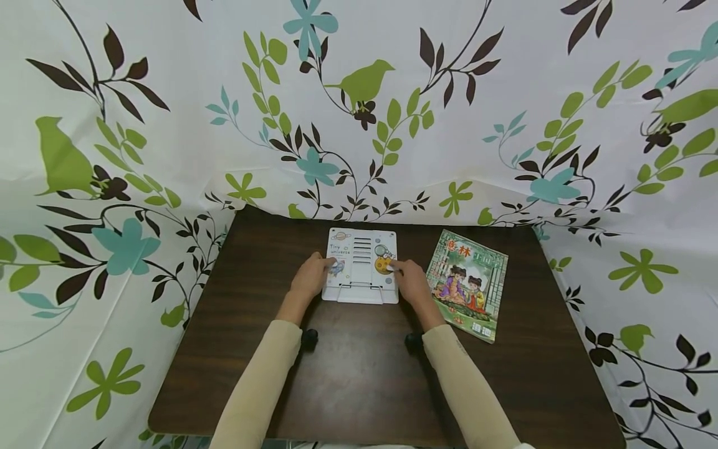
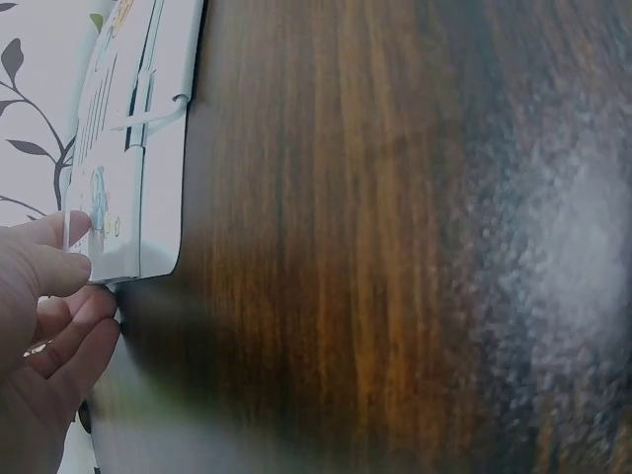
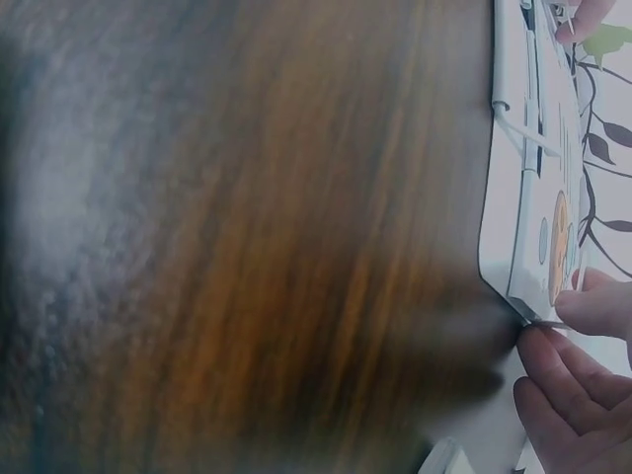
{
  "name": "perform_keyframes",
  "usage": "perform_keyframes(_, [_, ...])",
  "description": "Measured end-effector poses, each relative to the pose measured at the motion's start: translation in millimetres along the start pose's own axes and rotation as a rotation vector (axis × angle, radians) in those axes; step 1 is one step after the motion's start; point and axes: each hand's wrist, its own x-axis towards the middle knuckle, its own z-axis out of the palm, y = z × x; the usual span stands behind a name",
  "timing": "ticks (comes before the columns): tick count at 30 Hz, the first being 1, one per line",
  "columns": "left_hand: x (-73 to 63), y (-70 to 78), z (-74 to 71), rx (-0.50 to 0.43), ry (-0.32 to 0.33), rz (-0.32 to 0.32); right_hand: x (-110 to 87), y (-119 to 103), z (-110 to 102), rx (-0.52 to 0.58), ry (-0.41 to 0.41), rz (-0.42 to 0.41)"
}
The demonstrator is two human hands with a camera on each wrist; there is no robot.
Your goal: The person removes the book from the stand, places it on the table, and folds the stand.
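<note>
A white book stand (image 1: 361,269), printed with planets and the words "Tiny universe", lies near the back of the table with its slotted panel facing up. Wire page holders run along its front ledge. My left hand (image 1: 310,274) pinches its left edge; in the left wrist view the thumb (image 2: 67,273) is at the panel and other fingers curl below the edge. On the opposite side my right hand (image 1: 412,282) pinches the right edge, its thumb (image 3: 592,308) over the panel near an orange planet. The fingertips behind the panel are partly hidden.
A green illustrated magazine (image 1: 468,285) lies at an angle just right of the right hand. The dark wooden table (image 1: 359,386) stretches in front of the stand. Behind it hangs a white cloth (image 1: 185,75) patterned with birds and leaves, meeting the table's back edge.
</note>
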Motion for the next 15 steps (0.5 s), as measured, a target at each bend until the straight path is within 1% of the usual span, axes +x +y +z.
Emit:
perform_keyframes(2, [0.0, 1.2, 0.0, -0.012, 0.000, -0.003, 0.2, 1.8, -0.1, -0.001, 0.003, -0.010])
perform_keyframes(8, [-2.7, 4.3, 2.7, -0.034, -0.015, -0.037, -1.3, 5.3, -2.0, -0.011, -0.012, -0.026])
perform_keyframes(11, [-4.1, 4.5, 4.1, -0.041, -0.006, -0.030, -1.9, 6.7, -1.9, -0.014, -0.014, -0.033])
perform_keyframes(14, [-5.9, 3.9, 3.7, -0.050, 0.003, -0.008, -2.5, 7.7, -0.4, 0.011, -0.018, -0.041])
perform_keyframes(15, [-6.8, 3.0, 3.2, -0.057, -0.003, -0.010, -3.0, 7.8, 0.4, 0.026, -0.028, -0.042])
